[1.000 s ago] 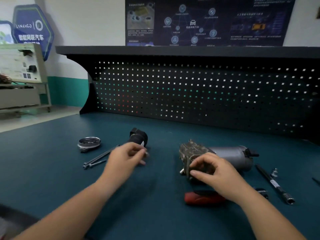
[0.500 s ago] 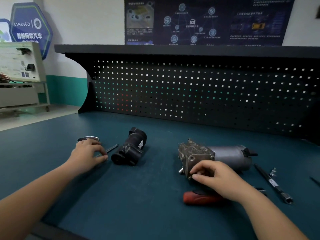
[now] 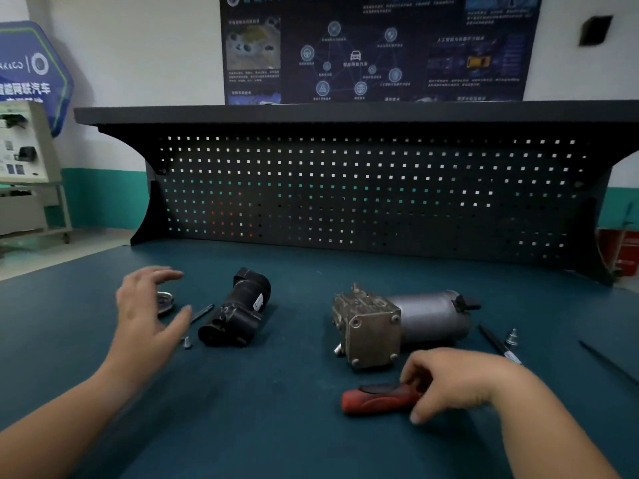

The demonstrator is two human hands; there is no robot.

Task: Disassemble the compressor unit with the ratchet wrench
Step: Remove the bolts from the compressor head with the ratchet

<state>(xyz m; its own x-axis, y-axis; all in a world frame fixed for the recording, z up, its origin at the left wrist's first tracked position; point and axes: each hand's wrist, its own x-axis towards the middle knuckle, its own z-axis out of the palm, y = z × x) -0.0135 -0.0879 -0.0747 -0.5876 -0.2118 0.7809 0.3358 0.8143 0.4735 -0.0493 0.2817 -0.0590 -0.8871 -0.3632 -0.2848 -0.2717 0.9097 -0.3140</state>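
The compressor unit lies on the green mat, its metal end block (image 3: 368, 328) facing me and its grey cylinder (image 3: 428, 314) behind it to the right. In front of it lies the ratchet wrench with a red handle (image 3: 375, 400). My right hand (image 3: 456, 383) curls round the handle's right end, fingers over the top and thumb on the near side. My left hand (image 3: 147, 314) hovers with spread fingers above a round metal cap (image 3: 165, 301) at the left and holds nothing. A small loose screw (image 3: 186, 342) lies just right of that hand.
A black cylindrical part (image 3: 238, 312) lies between my hands, with a thin bolt (image 3: 202, 312) beside it. A black extension bar (image 3: 496, 344), a small socket (image 3: 512, 337) and a thin rod (image 3: 608, 363) lie at the right. The pegboard (image 3: 345, 195) closes the back.
My right hand left the compressor's end block and dropped to the red wrench handle. My left hand lifted from the cap and spread its fingers; a small screw now lies on the mat.
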